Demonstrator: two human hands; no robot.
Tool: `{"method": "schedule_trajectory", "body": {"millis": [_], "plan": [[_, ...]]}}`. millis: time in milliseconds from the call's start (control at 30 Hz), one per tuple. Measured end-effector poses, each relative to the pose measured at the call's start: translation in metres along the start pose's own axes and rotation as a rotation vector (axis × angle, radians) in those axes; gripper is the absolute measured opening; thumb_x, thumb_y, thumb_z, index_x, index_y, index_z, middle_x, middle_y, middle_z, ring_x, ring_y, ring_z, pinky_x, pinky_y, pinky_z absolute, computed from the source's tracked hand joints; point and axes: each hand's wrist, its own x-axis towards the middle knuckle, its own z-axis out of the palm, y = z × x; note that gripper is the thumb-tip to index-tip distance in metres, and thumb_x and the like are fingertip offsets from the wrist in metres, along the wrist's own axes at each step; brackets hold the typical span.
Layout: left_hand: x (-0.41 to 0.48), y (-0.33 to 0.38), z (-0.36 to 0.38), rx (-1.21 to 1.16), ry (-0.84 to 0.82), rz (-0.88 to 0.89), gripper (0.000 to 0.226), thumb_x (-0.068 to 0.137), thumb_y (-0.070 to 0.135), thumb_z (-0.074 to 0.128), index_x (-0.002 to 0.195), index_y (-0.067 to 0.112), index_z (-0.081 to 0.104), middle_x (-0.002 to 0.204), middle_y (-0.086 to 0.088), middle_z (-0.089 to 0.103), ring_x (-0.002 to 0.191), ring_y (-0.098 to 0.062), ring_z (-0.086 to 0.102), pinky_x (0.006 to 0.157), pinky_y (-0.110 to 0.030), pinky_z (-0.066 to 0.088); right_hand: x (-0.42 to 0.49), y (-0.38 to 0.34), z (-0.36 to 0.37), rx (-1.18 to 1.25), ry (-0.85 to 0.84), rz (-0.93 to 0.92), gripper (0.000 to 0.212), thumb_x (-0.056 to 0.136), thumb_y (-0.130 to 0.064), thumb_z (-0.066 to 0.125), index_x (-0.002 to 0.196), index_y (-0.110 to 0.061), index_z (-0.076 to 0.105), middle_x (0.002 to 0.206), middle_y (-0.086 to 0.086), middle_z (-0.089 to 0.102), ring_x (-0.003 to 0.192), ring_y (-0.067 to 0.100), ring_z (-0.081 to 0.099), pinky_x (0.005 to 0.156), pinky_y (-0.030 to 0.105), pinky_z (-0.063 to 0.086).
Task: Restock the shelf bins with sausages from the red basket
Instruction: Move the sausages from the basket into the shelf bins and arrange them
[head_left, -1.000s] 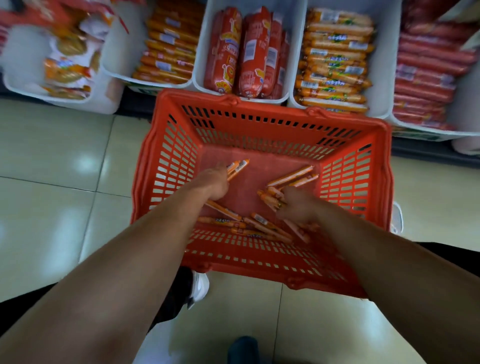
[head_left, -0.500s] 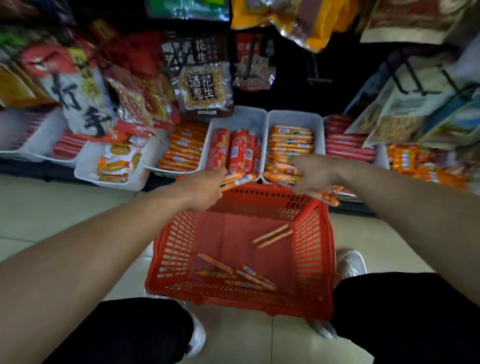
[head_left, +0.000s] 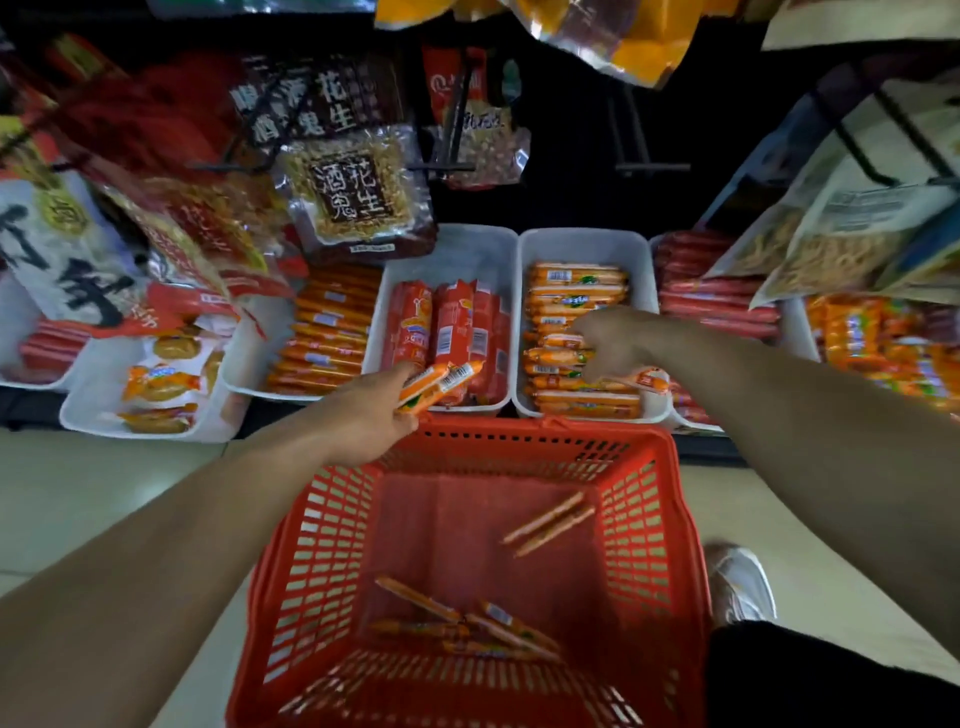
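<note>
Left hand (head_left: 374, 410) fingers are curling tight round two thin orange-wrapped sausages (head_left: 441, 383) above the far rim of the red plastic mesh basket (head_left: 540, 432). Right hand (head_left: 613, 345) fingers are curling on another orange sausage (head_left: 647, 382) over the white plastic shelf bin (head_left: 582, 244). Loose sausages (head_left: 467, 626) are lying in the basket.

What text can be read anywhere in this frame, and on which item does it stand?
"酒鬼花生": black label on the clear peanut bag.
"花生": dark bag above it; remaining characters blurred.
White bag, left: large black characters, too cut off to read.
Sausage wrappers: print too small and blurred.
</note>
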Motion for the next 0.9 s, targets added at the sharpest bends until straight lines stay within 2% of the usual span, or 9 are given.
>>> {"method": "schedule_trajectory", "body": {"millis": [100, 167, 233, 300, 367, 467, 600, 767, 900], "plan": [[0.014, -0.004, 0.002, -0.054, 0.047, -0.01, 0.024, 0.096, 0.03, 0.061, 0.112, 0.027, 0.044, 0.095, 0.001, 0.058, 0.082, -0.015, 0.057, 0.064, -0.031, 0.04, 0.025, 0.008, 0.015, 0.048, -0.001, 0.017, 0.073, 0.082, -0.03, 0.076, 0.146, -0.017, 0.043, 0.132, 0.005, 0.06, 0.111, 0.024, 0.057, 0.077, 0.026, 0.038], [0.022, -0.003, 0.004, -0.093, 0.063, 0.0, 0.022, 0.096, 0.029, 0.062, 0.111, 0.029, 0.046, 0.091, 0.003, 0.058, 0.079, -0.011, 0.057, 0.06, -0.029, 0.039, 0.033, 0.014, 0.024, 0.107, -0.022, 0.034, 0.074, 0.081, -0.029, 0.077, 0.146, -0.018, 0.043, 0.137, 0.003, 0.057, 0.115, 0.023, 0.056, 0.081, 0.025, 0.042], [0.026, 0.001, 0.008, -0.115, 0.074, 0.008, 0.021, 0.096, 0.029, 0.062, 0.109, 0.031, 0.045, 0.089, 0.005, 0.057, 0.077, -0.008, 0.056, 0.058, -0.027, 0.038, 0.033, 0.022, 0.033, 0.223, -0.011, 0.0, 0.065, 0.087, -0.025, 0.073, 0.144, -0.013, 0.046, 0.143, 0.003, 0.053, 0.123, 0.025, 0.055, 0.085, 0.018, 0.042], [0.029, 0.007, 0.013, -0.131, 0.076, 0.01, 0.022, 0.096, 0.028, 0.061, 0.111, 0.032, 0.045, 0.087, 0.008, 0.054, 0.076, -0.007, 0.055, 0.056, -0.025, 0.036, 0.026, 0.032, 0.037, 0.321, 0.123, -0.023, 0.052, 0.089, -0.025, 0.071, 0.137, -0.013, 0.054, 0.136, 0.002, 0.058, 0.118, 0.022, 0.058, 0.084, 0.017, 0.042], [0.033, 0.015, 0.019, -0.12, 0.055, 0.009, 0.027, 0.097, 0.028, 0.06, 0.119, 0.03, 0.045, 0.09, 0.009, 0.053, 0.078, -0.007, 0.054, 0.059, -0.025, 0.038, 0.018, 0.047, 0.038, 0.344, 0.245, 0.034, 0.043, 0.086, -0.027, 0.073, 0.127, -0.018, 0.062, 0.121, 0.002, 0.066, 0.109, 0.019, 0.061, 0.084, 0.026, 0.045], [0.044, 0.032, 0.026, -0.024, 0.026, 0.032, 0.042, 0.097, 0.03, 0.059, 0.135, 0.029, 0.042, 0.108, 0.002, 0.058, 0.091, -0.017, 0.057, 0.075, -0.032, 0.046, 0.003, 0.074, 0.043, 0.388, 0.401, 0.117, 0.031, 0.085, -0.028, 0.068, 0.116, -0.022, 0.066, 0.104, -0.001, 0.069, 0.099, 0.024, 0.064, 0.084, 0.038, 0.052], [0.081, 0.064, 0.025, 0.077, 0.038, 0.11, 0.042, 0.097, 0.025, 0.059, 0.136, 0.024, 0.044, 0.112, -0.003, 0.059, 0.099, -0.027, 0.059, 0.077, -0.034, 0.043, -0.014, 0.101, 0.06, 0.38, 0.495, 0.206, 0.034, 0.085, -0.026, 0.066, 0.119, -0.022, 0.065, 0.114, 0.003, 0.065, 0.103, 0.026, 0.062, 0.083, 0.034, 0.048], [0.145, 0.109, 0.035, 0.098, 0.02, 0.173, 0.049, 0.096, 0.021, 0.061, 0.142, 0.027, 0.044, 0.126, -0.007, 0.061, 0.107, -0.027, 0.06, 0.083, -0.033, 0.045, -0.018, 0.117, 0.091, 0.477, 0.493, 0.241, 0.047, 0.085, -0.021, 0.068, 0.131, -0.021, 0.057, 0.13, 0.011, 0.057, 0.113, 0.033, 0.058, 0.09, 0.037, 0.048], [0.182, 0.142, 0.055, 0.09, 0.002, 0.231, 0.048, 0.096, 0.016, 0.06, 0.14, 0.032, 0.049, 0.133, -0.005, 0.058, 0.11, -0.025, 0.06, 0.091, -0.036, 0.05, -0.011, 0.119, 0.097, 0.499, 0.527, 0.252, 0.049, 0.086, -0.023, 0.066, 0.133, -0.015, 0.054, 0.131, 0.012, 0.056, 0.115, 0.035, 0.056, 0.089, 0.039, 0.048]]}}
